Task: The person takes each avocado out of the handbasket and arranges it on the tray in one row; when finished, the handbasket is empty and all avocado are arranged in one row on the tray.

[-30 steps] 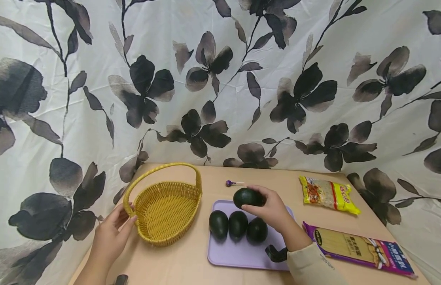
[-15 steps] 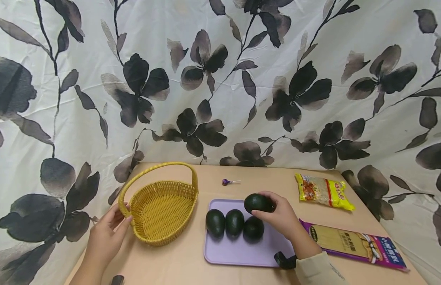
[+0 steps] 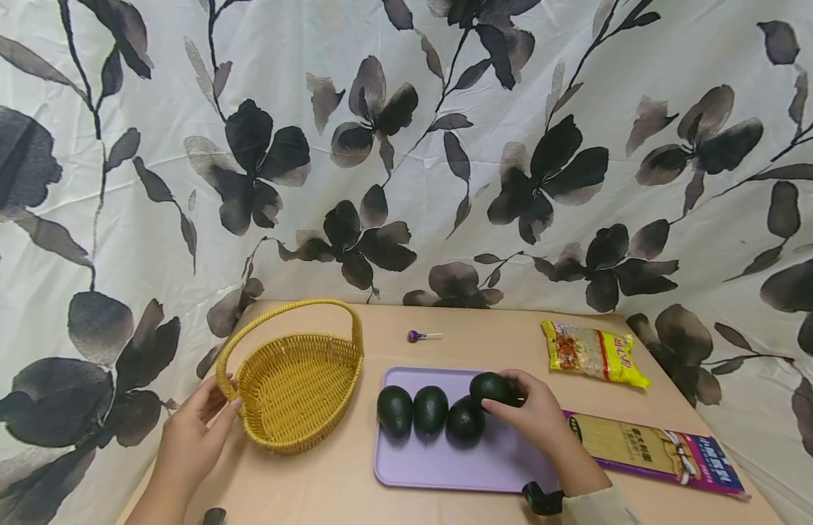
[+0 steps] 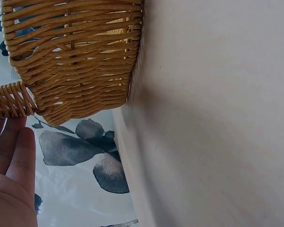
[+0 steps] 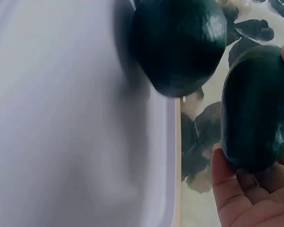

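Observation:
My right hand (image 3: 534, 408) grips a dark green avocado (image 3: 494, 389) over the far right part of a lilac tray (image 3: 472, 467). In the right wrist view, thumb and fingers hold this avocado (image 5: 258, 111) by its ends, beside another avocado (image 5: 180, 42). On the tray, three more avocados stand in a row: left (image 3: 394, 412), middle (image 3: 430, 411) and right (image 3: 465, 421). My left hand (image 3: 195, 437) holds the foot of the handle of a yellow wicker basket (image 3: 301, 390). In the left wrist view, its fingertips meet the handle (image 4: 9, 99) and are partly hidden behind it.
A purple-wrapped lollipop (image 3: 414, 336) lies behind the tray. To the right are a yellow food packet (image 3: 593, 354) and a long purple pack of noodles (image 3: 655, 448). A floral curtain (image 3: 406, 160) hangs behind the table (image 3: 327, 481).
My right hand has moved the avocado to the right and down toward the tray, from above the right avocado to beside it. My left hand stays at the basket handle.

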The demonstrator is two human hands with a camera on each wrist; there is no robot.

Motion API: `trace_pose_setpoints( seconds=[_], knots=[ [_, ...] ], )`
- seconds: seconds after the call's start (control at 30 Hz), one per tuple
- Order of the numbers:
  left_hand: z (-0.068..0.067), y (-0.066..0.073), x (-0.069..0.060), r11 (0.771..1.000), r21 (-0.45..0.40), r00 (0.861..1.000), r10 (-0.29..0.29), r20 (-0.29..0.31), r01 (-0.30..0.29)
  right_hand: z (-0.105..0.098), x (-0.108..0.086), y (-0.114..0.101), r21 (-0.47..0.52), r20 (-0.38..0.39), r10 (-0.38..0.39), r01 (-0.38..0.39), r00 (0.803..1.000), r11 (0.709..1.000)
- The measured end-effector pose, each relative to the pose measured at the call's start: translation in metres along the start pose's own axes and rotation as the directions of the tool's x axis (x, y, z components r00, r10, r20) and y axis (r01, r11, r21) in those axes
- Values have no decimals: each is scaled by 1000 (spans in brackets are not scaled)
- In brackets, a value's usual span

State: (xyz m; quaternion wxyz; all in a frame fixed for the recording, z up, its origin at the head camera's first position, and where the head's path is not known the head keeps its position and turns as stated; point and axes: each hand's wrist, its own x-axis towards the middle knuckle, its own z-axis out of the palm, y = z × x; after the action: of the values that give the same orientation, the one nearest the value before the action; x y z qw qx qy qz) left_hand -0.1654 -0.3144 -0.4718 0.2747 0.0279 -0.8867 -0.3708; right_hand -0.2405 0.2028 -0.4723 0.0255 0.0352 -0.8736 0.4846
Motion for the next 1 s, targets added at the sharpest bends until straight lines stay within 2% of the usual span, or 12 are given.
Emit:
trace_pose_setpoints(
  seconds=[0.33, 0.47, 0.7, 1.0],
  knots=[
    [1, 1, 1, 1000, 24, 1000, -13, -8, 13, -7, -9, 14, -97, -7, -9, 8, 1000, 995],
    [2, 0, 1, 999, 30, 1000, -21, -6, 21, -5, -10, 16, -138, -20, 2, -5, 1000, 990],
    [2, -1, 0, 999, 36, 999, -38, 11, 37, 3, -8, 20, -195, -63, 58, -70, 996, 978],
    [2, -2, -1, 1000, 9, 999, -30, 10, 30, 12, -4, 28, -227, -114, 67, -92, 991, 969]
  ],
)
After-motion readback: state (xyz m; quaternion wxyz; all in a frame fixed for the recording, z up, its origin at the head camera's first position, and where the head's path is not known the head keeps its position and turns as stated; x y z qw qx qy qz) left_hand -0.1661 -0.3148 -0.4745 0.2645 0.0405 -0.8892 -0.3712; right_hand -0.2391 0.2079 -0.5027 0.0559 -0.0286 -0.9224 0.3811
